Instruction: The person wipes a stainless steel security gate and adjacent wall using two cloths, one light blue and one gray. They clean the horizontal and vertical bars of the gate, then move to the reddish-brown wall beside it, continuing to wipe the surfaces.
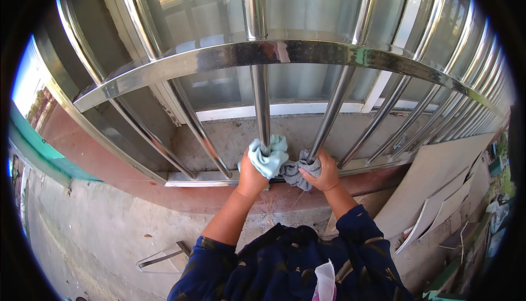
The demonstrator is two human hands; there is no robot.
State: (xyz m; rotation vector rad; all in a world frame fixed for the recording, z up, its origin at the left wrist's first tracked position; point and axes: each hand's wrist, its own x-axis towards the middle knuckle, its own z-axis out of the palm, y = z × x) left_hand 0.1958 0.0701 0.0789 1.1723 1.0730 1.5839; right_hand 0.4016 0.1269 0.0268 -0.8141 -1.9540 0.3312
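My left hand (251, 176) is closed on a pale green cloth (269, 157), which wraps the lower end of a shiny metal bar (261, 104). Close by on the right, my right hand (326, 171) grips a grey striped cloth (302, 173) around the foot of the neighbouring bar (333, 108). Both cloths lie just above the bottom rail (201, 179) of the window grille. Some fingers of each hand are hidden behind cloth and bars. A broad polished crossbar (304, 51) runs across the bars higher up.
Behind the grille are a concrete sill (222, 130) and a glass window (222, 85). Flat boards (427, 177) lean against the wall at right, near piled odds and ends. A metal bracket-like frame (162, 258) lies on the concrete ground (107, 227) at lower left.
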